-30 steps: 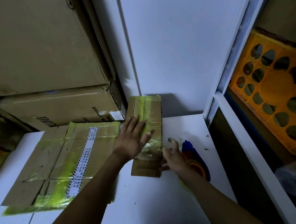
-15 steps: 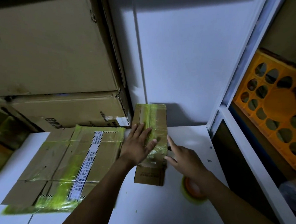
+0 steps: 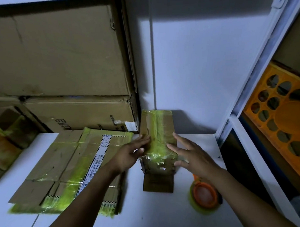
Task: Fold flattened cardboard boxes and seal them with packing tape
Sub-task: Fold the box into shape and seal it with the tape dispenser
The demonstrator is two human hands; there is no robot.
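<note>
- White tabletop [image 3: 159,214] under dim light, and at its middle, dead ahead at twelve o'clock, the small box [image 3: 158,129] is stood lengthwise, with yellow-green tape run along its top.
- And the hands have been shifted! The left hand [image 3: 127,156], laid flat on the lid a second ago, has been slid off to the box's nine o'clock side. Straight fingers are pressed against that wall, with nothing clasped.
- The right hand [image 3: 193,159] too: it has been brought in from beside the tape roll [image 3: 205,196] to the three o'clock edge. Its fingers are spread and straight over the top corner, and the thumb is set against the near end. Nothing is gripped there either.
- So the box is now bracketed at its near end. What is meant by that?
- Smoothing of the top strip can be judged finished, and the near end is being attended to. Crumpled tape is seen across that face, and one brown flap is left lying flat on the table at six o'clock. That end is probably not yet sealed.
- And the roll?
- It is lying flat at the box's four o'clock, just beside the right wrist, untouched.
- Further out?
- Flattened boxes [image 3: 67,161] are stacked at eight o'clock, big cartons [image 3: 62,59] are piled at ten, and an orange crate [image 3: 281,118] is shelved at three.
</note>
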